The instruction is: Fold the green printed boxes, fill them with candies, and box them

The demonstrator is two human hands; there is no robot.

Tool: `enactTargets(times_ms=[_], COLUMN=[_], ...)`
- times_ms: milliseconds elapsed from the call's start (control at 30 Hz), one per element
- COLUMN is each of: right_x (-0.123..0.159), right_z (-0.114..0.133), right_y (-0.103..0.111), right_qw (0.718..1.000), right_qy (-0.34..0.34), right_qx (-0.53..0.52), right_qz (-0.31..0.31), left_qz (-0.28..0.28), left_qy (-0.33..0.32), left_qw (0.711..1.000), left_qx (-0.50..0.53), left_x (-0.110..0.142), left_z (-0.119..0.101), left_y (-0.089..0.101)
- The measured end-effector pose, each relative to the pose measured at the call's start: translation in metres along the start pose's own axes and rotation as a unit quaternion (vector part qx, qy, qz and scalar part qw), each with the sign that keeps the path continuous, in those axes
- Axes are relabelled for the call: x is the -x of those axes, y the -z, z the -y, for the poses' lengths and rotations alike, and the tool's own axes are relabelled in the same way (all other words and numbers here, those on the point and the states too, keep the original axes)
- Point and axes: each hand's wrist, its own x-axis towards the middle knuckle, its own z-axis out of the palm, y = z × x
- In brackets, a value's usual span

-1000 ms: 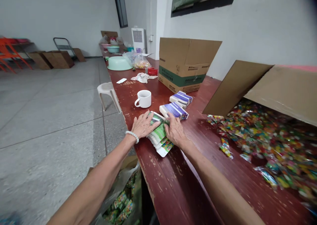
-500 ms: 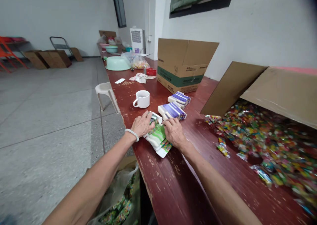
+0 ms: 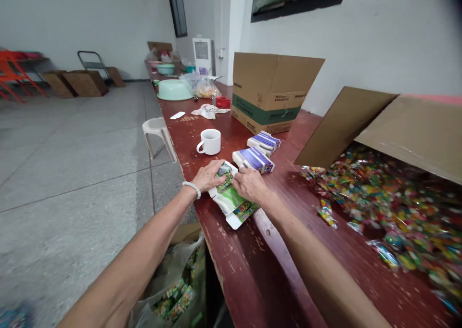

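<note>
A small stack of flattened green printed cartons [image 3: 231, 200] with white flaps lies on the dark red table in front of me. My left hand [image 3: 208, 175] rests at the stack's far left edge, fingers stretched out and thumb apart. On the other side, my right hand [image 3: 250, 184] has its fingers curled at the carton's right edge; the fingertips are partly hidden. Just beyond the hands are two purple-and-white packs [image 3: 254, 158], apparently bundled cartons. A white mug [image 3: 209, 142] stands further off to the left.
An open cardboard box [image 3: 267, 94] stands behind the packs. Wrapped candies [image 3: 375, 208] spill from a tipped box [image 3: 415, 131] on the right. Below the table edge is a bag [image 3: 173, 294] of green packets. A stool [image 3: 159, 131] and a pale green basin [image 3: 175, 90] are further left.
My left hand has shifted slightly left, uncovering more of the carton's printed top. The right hand has moved slightly inward over the carton. The view has shifted a little.
</note>
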Motion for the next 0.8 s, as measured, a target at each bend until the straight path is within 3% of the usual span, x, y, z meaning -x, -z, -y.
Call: enactTargets(times_ms=[200, 367, 533, 667, 800], right_x=[0.016, 0.035, 0.062, 0.092, 0.118], right_z=[0.005, 0.009, 0.011, 0.009, 0.005], right_y=[0.002, 0.000, -0.001, 0.003, 0.006], right_qw=[0.997, 0.998, 0.997, 0.995, 0.992], right_qy=[0.059, 0.042, 0.032, 0.023, 0.016], right_qx=[-0.015, -0.043, -0.070, -0.098, -0.122], right_qz=[0.045, 0.013, -0.001, -0.007, -0.012], left_qz=[-0.042, -0.068, -0.052, -0.043, -0.058], left_qy=[-0.015, -0.015, 0.026, 0.060, 0.074], left_qw=[0.993, 0.970, 0.938, 0.924, 0.927], left_qx=[0.108, 0.233, 0.342, 0.376, 0.363], left_x=[-0.001, -0.004, -0.008, -0.012, -0.021], left_z=[0.006, 0.014, 0.022, 0.022, 0.022], left_y=[-0.002, -0.004, -0.008, -0.006, 0.003])
